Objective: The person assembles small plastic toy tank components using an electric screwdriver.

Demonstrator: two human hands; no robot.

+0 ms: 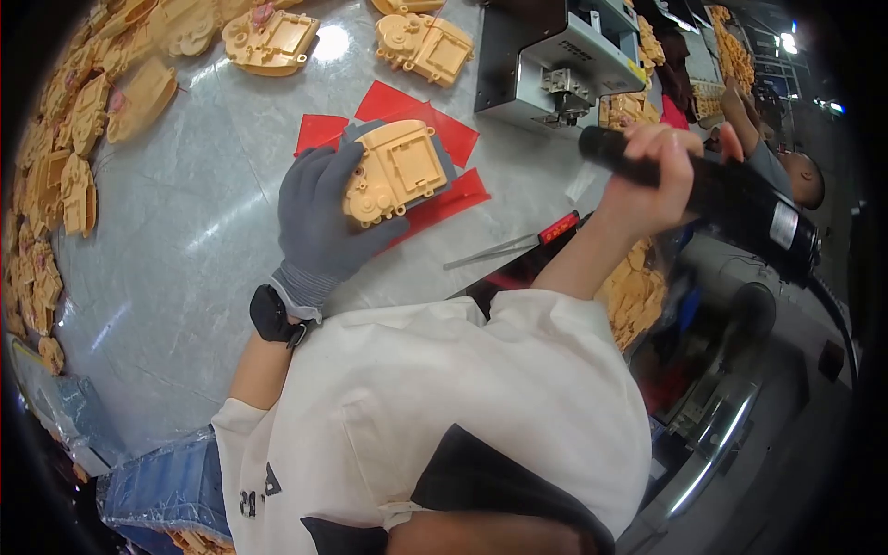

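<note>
My left hand (319, 208), in a grey glove, holds a yellow-orange plastic housing (396, 173) by its left side. The moulded side of the housing faces up, with a rectangular recess and round bosses. A grey block shows under it, over red sheets (439, 203) on the table. My bare right hand (661, 171) is wrapped round a thick black corded power tool (749, 213), held up at the right. Its narrower cylindrical end points left, apart from the housing. The tool's exact kind cannot be made out.
More housings (270, 42) lie at the back of the grey table (185, 240) and pile up along its left edge. A grey metal machine (555, 69) stands at the back right. Tweezers (490, 252) lie near a red-handled tool (560, 227). A blue crate (162, 486) sits lower left; another person (786, 171) is far right.
</note>
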